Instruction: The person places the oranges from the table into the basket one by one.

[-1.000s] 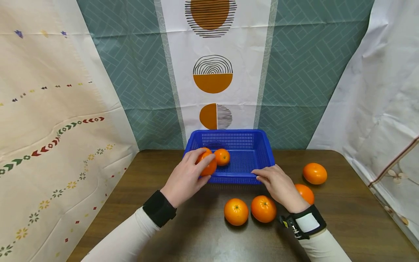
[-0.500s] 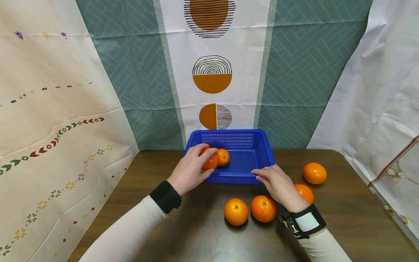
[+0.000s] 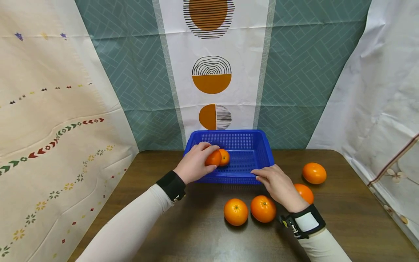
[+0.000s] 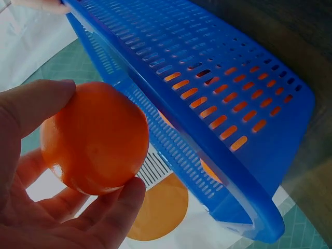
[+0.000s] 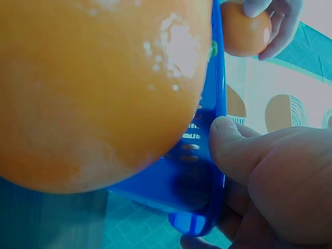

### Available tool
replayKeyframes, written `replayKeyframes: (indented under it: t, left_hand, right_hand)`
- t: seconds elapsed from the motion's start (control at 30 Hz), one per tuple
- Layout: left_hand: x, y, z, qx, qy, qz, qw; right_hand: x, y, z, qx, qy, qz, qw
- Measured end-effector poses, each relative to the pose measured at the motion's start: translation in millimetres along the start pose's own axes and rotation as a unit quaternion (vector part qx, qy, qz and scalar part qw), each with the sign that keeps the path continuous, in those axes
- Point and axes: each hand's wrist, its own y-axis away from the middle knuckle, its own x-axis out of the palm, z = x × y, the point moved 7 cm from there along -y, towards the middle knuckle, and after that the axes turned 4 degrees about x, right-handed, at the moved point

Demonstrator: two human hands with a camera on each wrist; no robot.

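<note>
My left hand (image 3: 196, 162) grips an orange (image 3: 214, 158) over the left part of a blue plastic basket (image 3: 240, 175). In the left wrist view, thumb and fingertips wrap the held orange (image 4: 96, 137) above the basket's rim (image 4: 179, 111). Another orange (image 3: 224, 157) lies inside the basket, partly covered by the held one in the head view; orange colour also shows through the slots in the left wrist view. At the front right, my right hand (image 3: 279, 185) pinches the basket rim, its thumb (image 5: 225, 137) on the inner side in the right wrist view.
Two oranges, one on the left (image 3: 236, 211) and one on the right (image 3: 263, 209), lie in front of the basket. To the right are another orange (image 3: 305, 193), partly behind my right wrist, and one farther back (image 3: 314, 173). Patterned cloths surround the brown table (image 3: 203, 233).
My left hand has moved a little right and farther back over the basket with its orange, now overlapping the orange inside. The right hand stays on the rim.
</note>
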Motion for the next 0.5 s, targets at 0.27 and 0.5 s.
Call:
replayKeyframes:
  t: [0.27,0.5]
  left_hand:
    - [6.3,-9.7,2.9,-0.009,0.006,0.028,0.9995]
    - [13.1,-16.0,7.2,-0.025,0.017,0.049,0.9983]
  right_hand:
    - [0.6,-0.2,0.0,-0.003,-0.002,-0.001,1.0]
    - [1.0,-0.4,-0.5,-0.001,-0.001,0.0,1.0]
